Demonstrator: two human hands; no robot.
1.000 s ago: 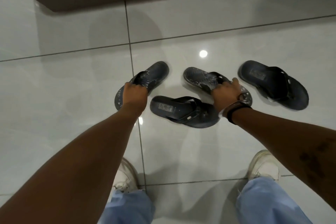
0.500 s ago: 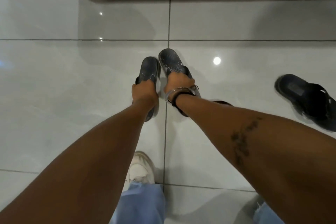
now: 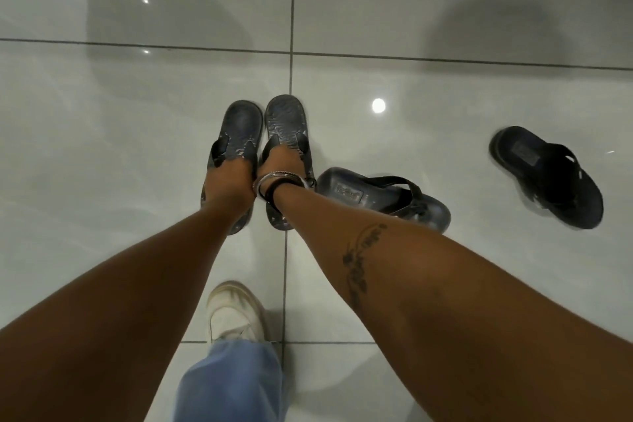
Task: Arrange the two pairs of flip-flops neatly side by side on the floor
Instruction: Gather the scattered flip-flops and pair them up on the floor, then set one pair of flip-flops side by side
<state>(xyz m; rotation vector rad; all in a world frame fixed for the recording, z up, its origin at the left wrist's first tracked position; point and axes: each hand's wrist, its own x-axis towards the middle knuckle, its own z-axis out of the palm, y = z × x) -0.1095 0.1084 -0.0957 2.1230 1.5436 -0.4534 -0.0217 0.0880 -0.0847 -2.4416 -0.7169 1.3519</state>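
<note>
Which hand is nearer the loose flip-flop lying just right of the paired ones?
Right. The right hand grips a paired flip-flop beside the loose flip-flop; the left hand is farther left.

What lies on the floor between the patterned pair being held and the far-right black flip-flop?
One black flip-flop, lying crosswise beside the patterned pair; bare tile separates it from the far-right flip-flop. Head view.

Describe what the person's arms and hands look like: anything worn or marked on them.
Both forearms are bare, no sleeves. The right hand has thin silver bangles and a dark band at the wrist; a dark tattoo runs along that forearm. The left hand shows nothing worn.
</note>
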